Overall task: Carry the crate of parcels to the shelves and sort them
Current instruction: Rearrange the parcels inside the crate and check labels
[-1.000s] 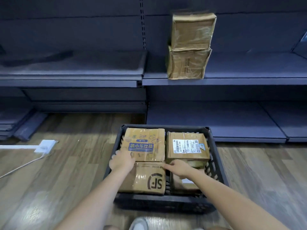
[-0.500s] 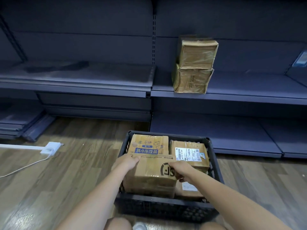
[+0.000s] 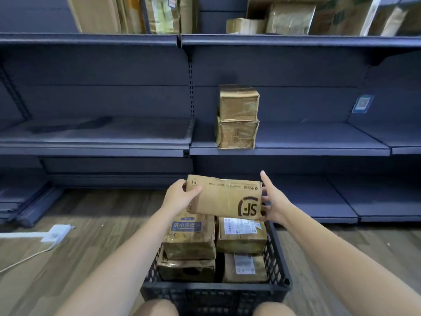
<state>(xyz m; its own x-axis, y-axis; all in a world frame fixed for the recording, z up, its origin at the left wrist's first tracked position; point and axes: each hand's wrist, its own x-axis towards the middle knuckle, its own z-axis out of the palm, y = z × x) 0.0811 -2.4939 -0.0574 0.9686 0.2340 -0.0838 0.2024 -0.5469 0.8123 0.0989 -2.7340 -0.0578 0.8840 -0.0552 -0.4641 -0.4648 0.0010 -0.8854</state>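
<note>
A white power strip (image 3: 55,233) lies on the wood floor at far left. The left hand (image 3: 178,197) grips the left end of a brown cardboard parcel (image 3: 224,197), thumb curled over its face. The parcel is taped, creased, printed with a black logo, and held above the black crate (image 3: 216,293) of parcels. The right hand (image 3: 272,201) holds its right end, index finger straight. Two stacked boxes (image 3: 238,117) sit on the middle shelf (image 3: 319,151).

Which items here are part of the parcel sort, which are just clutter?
Job:
- SF-marked brown cardboard parcel, held by left hand and right hand
- black plastic crate of parcels
- two stacked taped boxes on dark blue shelf

Lying about:
- white power strip on floor
</note>
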